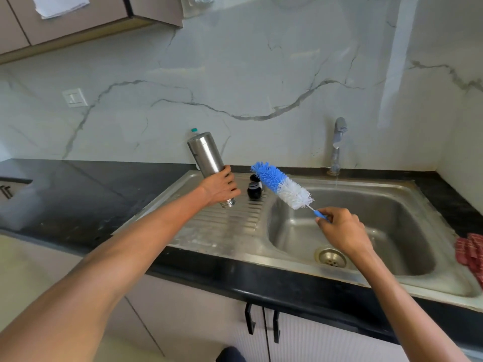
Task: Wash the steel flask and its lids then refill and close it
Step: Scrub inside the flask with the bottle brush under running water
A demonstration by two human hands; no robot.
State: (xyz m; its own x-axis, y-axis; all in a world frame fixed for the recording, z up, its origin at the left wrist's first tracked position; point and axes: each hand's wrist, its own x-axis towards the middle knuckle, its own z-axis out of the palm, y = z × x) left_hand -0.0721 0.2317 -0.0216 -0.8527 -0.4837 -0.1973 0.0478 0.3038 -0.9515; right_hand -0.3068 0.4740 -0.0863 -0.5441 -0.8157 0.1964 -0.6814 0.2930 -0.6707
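The steel flask (205,154) was held inverted and tilted in the air, its open mouth pointing down toward the ribbed drainboard (230,220) and its base leaning up and away from the person; no brand or writing was legible on its body. The left hand (219,188) was wrapped around the flask near the neck. Just right of that hand, two black lids (254,188) stood on the drainboard. The right hand (341,228) pinched the thin blue handle of a bottle brush (281,184), whose blue-and-white bristle head angled up toward the lids and the left hand. Below the right hand lay the stainless sink (392,205) with its drain (331,258); beyond it stood the tap (337,145). A red cloth (470,253) lay at the far right. The counter (78,194) was black stone, the wall (235,74) veined white marble with a switch plate (74,97).
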